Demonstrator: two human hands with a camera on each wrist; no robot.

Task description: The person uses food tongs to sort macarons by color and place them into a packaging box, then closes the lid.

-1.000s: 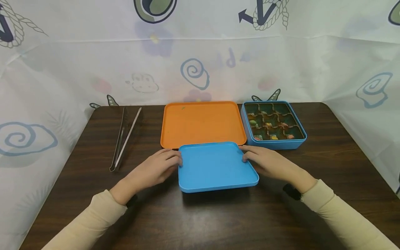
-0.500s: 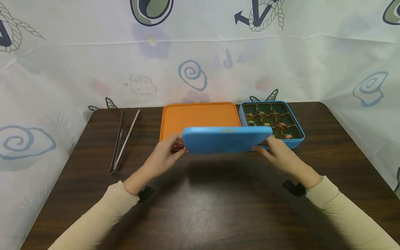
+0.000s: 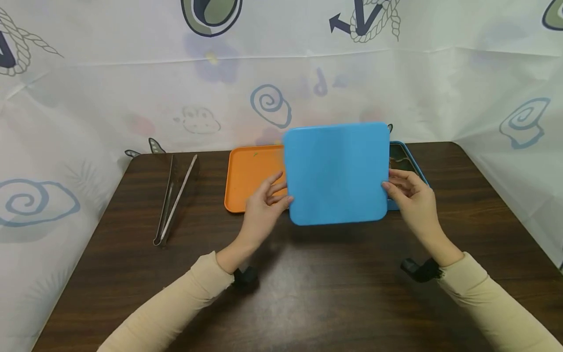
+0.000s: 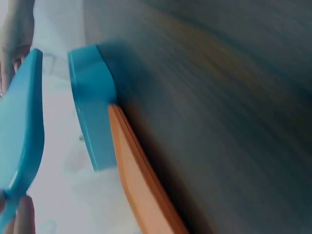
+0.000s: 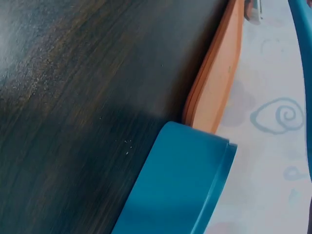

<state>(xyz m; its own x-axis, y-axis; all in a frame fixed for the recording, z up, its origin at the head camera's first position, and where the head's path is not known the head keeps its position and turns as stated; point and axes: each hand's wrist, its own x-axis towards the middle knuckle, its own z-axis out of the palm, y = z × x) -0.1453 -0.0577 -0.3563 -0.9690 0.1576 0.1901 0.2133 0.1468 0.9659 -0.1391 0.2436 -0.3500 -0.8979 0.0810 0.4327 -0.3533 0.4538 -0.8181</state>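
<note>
A flat blue lid (image 3: 336, 173) is held up above the table, its smooth face turned toward me. My left hand (image 3: 259, 210) pinches its left edge, thumb in front, with the index finger stretched out. On the opposite edge, my right hand (image 3: 418, 208) grips it between thumb and curled fingers. Behind the lid stands a blue box (image 5: 180, 180), mostly covered in the head view; only its right side and a bit of the dark compartments show. The orange tray (image 3: 249, 181) lies beside the box, partly hidden by the lid.
Metal tongs (image 3: 179, 197) lie spread on the left of the dark wooden table (image 3: 308, 293). A printed white cloth (image 3: 154, 88) hangs behind the table's back edge. Black wrist cameras sit under both sleeves.
The lid has risen from low over the table, moved right and tipped over, so its rimmed side faces away and its flat face shows. Both hands moved with it, now covering most of the box.
</note>
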